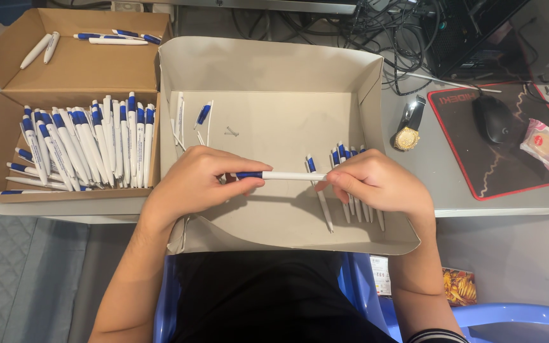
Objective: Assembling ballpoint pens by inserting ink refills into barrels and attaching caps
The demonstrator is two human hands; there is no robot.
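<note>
Over the grey bench [509,203], above the shallow tray's [274,63] near edge: white-and-blue pen [281,175] held level, blue end pinched in left hand [198,181] fingers, white end pinched in right hand [376,184] fingers.

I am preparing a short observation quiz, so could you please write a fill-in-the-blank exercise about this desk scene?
1. Both hands, the left hand and the right hand, hold one white pen with a ____ grip.
2. The pen is held over a shallow ____ tray.
3. The brown cardboard box of pens lies to the person's ____.
4. The computer mouse rests on a black pad edged in ____.

Missing words: blue; grey; left; red
</note>
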